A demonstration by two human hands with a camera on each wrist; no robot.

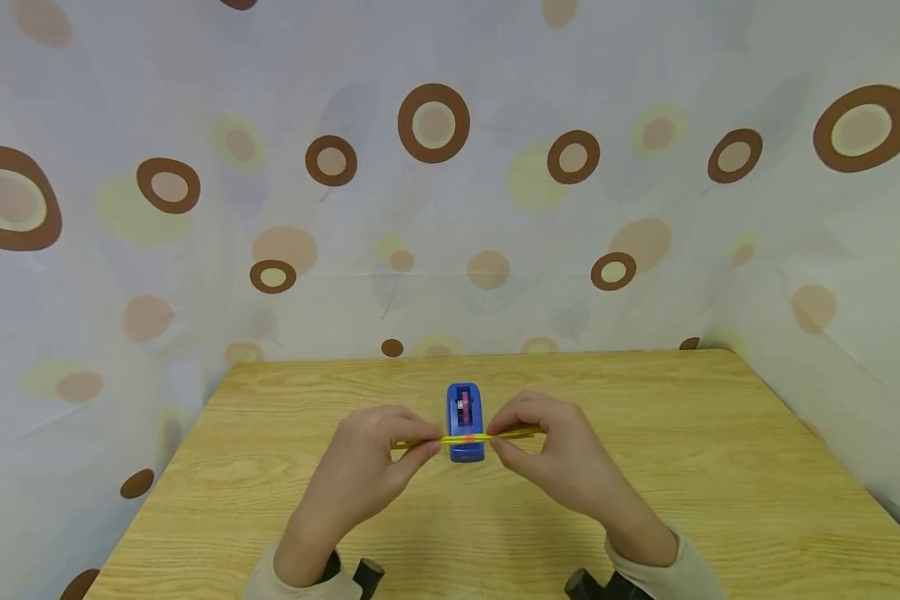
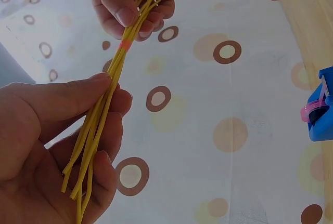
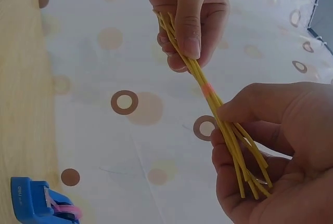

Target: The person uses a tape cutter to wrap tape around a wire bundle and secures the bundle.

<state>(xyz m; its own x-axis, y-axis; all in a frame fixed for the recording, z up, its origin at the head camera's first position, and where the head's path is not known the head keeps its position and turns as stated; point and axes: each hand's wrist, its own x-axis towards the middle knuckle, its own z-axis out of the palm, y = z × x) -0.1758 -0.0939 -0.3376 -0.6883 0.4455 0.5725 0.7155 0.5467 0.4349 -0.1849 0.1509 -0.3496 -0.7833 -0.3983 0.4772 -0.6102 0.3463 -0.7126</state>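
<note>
A bundle of several thin yellow strands (image 2: 99, 117) is stretched level between my two hands, with a band of pink tape (image 3: 207, 88) around its middle. My left hand (image 1: 375, 462) pinches it between thumb and fingers to one side of the band. On the other side, my right hand (image 1: 558, 454) pinches it the same way. Both ends of the bundle fan out loosely over the palms. Just behind and below, in the head view, is a blue tape dispenser (image 1: 466, 452) holding a roll of pink tape (image 3: 67, 211); the bundle overlaps its front part.
The dispenser stands on a wood-grain table (image 1: 307, 392), near the middle. A pale sheet with brown rings and dots (image 1: 487, 208) hangs behind the table and along both sides. Beige sleeves (image 1: 690, 575) and dark wrist mounts show at the bottom edge.
</note>
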